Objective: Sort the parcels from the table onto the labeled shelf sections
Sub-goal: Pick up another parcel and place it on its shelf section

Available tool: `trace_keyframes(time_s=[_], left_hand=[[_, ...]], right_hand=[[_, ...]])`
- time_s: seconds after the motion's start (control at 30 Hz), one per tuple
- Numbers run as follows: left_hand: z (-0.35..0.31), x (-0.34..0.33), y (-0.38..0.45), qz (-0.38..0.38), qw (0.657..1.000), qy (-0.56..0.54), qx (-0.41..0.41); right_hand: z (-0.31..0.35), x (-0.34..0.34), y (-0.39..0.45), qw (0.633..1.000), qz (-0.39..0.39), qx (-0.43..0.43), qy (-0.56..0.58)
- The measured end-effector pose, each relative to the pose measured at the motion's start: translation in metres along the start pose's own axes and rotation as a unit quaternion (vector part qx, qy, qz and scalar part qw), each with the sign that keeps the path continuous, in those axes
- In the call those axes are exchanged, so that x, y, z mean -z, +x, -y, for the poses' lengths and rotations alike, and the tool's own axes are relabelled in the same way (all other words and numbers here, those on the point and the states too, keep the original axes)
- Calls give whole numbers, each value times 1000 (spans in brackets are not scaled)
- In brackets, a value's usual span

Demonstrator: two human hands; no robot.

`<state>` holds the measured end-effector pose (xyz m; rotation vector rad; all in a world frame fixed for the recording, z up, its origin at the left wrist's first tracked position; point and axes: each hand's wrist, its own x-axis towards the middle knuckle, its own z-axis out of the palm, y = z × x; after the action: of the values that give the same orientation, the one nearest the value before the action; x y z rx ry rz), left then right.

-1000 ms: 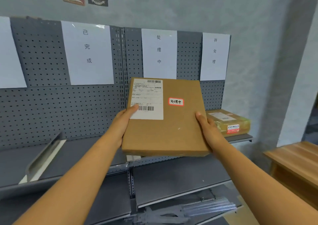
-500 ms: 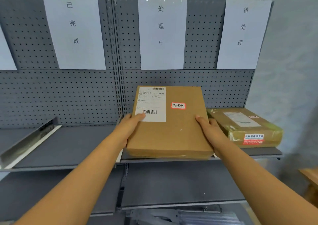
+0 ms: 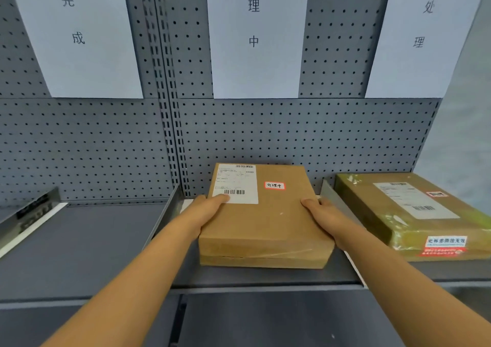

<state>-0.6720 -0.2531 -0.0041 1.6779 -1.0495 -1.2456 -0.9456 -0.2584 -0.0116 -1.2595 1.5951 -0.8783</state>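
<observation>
A flat brown cardboard parcel (image 3: 268, 221) with a white shipping label and a small red-edged sticker lies on the grey shelf (image 3: 265, 280), in the middle section under the middle paper sign (image 3: 253, 35). My left hand (image 3: 206, 212) grips its left edge, thumb on the label. My right hand (image 3: 322, 215) grips its right edge. A second parcel (image 3: 414, 213), wrapped in yellowish tape, rests in the right section under the right sign (image 3: 422, 35).
Slanted metal dividers stand between sections: one (image 3: 166, 211) left of the held parcel, one (image 3: 332, 200) to its right, another (image 3: 29, 213) at far left. The left section (image 3: 87, 245) sits under the left sign (image 3: 79, 35). A lower shelf (image 3: 265, 320) juts out below.
I have come closer to the shelf. The brown parcel has gone forward and down onto the middle section, between the dividers, both hands still on its sides.
</observation>
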Motion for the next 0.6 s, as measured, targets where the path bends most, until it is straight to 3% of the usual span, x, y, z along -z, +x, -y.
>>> trace_keyframes(time_s=[0.4,0.6], left_hand=[[6,-3,35,-27,998,35,38],[4,-7,34,-59,990,127,-12]], right_hand=[[-4,-7,50,997,52,-7,-56],[-1,-11,52,992,43,-2,-119]])
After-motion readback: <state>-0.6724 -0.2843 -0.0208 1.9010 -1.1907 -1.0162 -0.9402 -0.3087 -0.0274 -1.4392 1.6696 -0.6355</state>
